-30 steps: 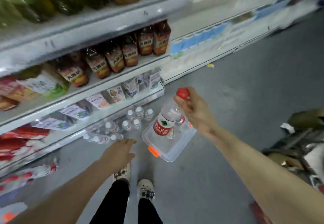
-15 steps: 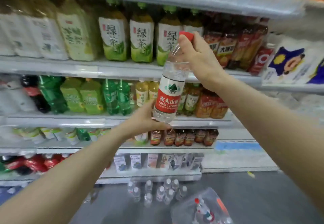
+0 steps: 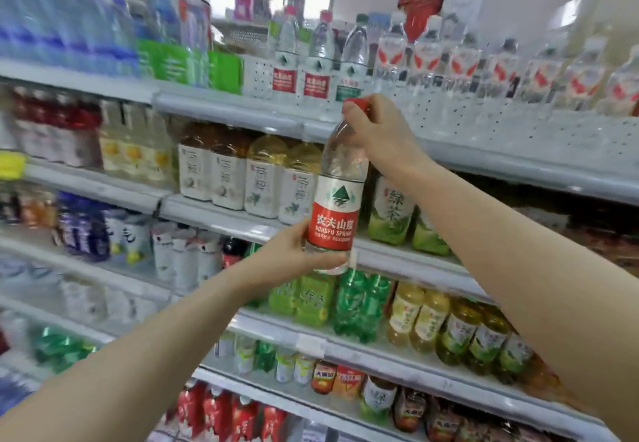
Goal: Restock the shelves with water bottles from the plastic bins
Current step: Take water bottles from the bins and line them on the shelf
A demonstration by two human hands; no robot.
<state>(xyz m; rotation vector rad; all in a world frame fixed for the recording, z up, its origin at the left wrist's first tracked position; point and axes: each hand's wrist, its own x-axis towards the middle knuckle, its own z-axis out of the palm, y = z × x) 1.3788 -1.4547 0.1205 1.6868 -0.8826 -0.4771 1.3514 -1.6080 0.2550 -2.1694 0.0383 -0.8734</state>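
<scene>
Store aisle, tiered grey shelving full of drinks, left side motion-blurred. Top shelf [image 3: 228, 106] carries a row of clear water bottles [image 3: 316, 61] with red labels, more clear bottles with red-white labels [image 3: 460, 68] to their right, green packs [image 3: 186, 63] and blue packs [image 3: 65, 31] to the left. Next shelf down: tea bottles with white labels [image 3: 228, 175] and green tea bottles [image 3: 390, 215]. Lower tiers: green soda bottles [image 3: 359, 303], yellowish tea bottles [image 3: 460, 334], red packs at the bottom.

Water bottle [image 3: 337, 196] held upright in mid-air in front of the shelves, cap just below the top shelf edge, red-white label facing camera. Right hand [image 3: 383, 130] on top: fingers pinch the red cap [image 3: 359, 105] and neck. Left hand [image 3: 287, 258] at the base: fingers and thumb curled round the bottom of the bottle, below the label. Both forearms bare, reaching up from the lower corners. Bottle not on any shelf.
</scene>
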